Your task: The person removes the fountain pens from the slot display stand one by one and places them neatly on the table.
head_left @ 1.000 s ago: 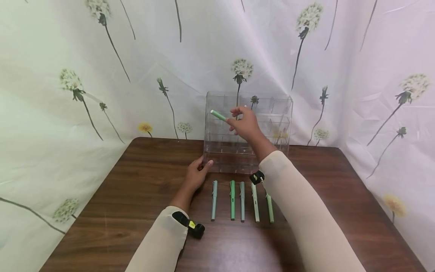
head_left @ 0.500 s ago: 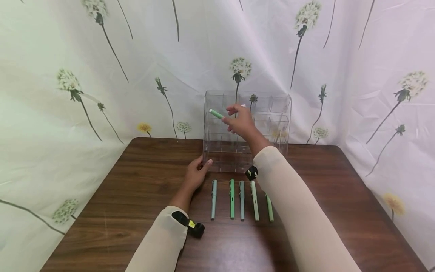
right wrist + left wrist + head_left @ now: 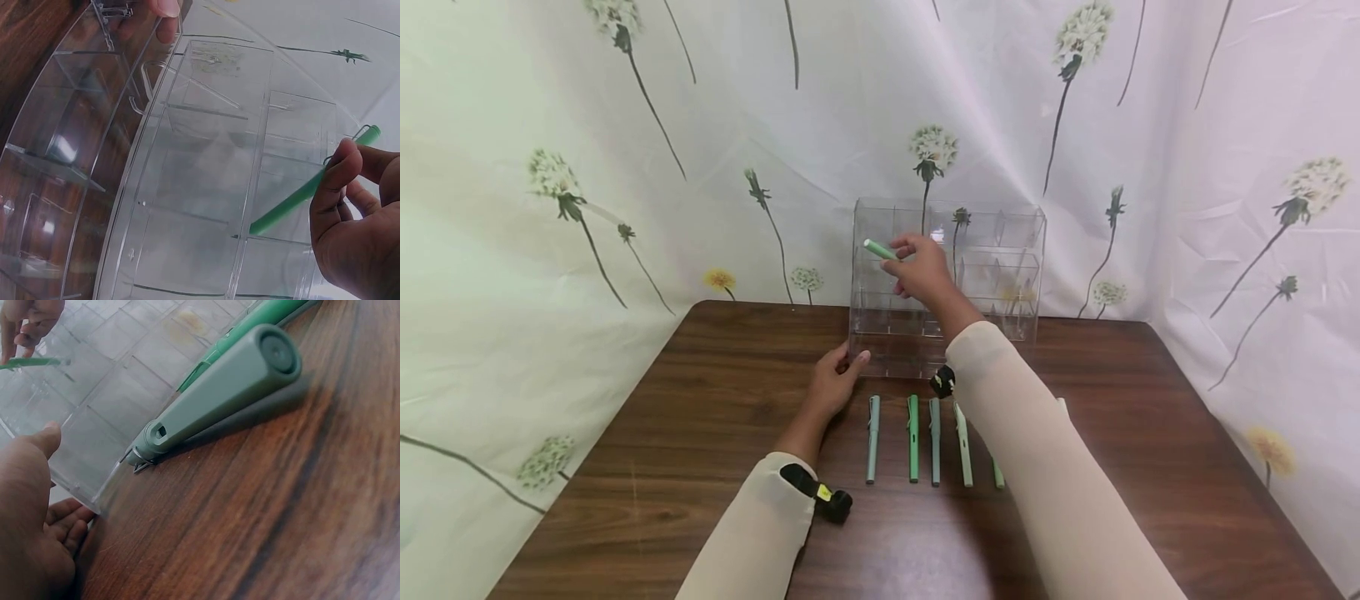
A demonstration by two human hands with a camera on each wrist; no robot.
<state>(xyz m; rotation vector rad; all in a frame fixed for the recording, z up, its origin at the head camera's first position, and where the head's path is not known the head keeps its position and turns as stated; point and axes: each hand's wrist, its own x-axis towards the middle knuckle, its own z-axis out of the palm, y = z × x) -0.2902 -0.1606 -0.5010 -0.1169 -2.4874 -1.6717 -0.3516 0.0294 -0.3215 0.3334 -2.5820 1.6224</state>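
From the head camera, the right hand (image 3: 923, 271) pinched a light green pen (image 3: 880, 249) in its fingers, held up before the upper left compartments of the clear acrylic organizer (image 3: 1000, 275), the pen's free end pointing toward ten o'clock. The left hand (image 3: 835, 385) rested on the bench (image 3: 700, 433) at the organizer's lower left corner, its thumb touching the clear wall. A row of five green pens (image 3: 913, 437) lay on the bench at six o'clock from the organizer, just beside the left hand. In the left wrist view, the left hand (image 3: 31, 531) had its thumb straight against the organizer's corner (image 3: 87, 462) and its fingers loosely bent beneath; a grey-green pen (image 3: 219, 400) lay just beside it. In the right wrist view, the thumb and fingers (image 3: 337, 181) pinched the pen (image 3: 300, 200), its lower end inside an organizer compartment (image 3: 200, 169).
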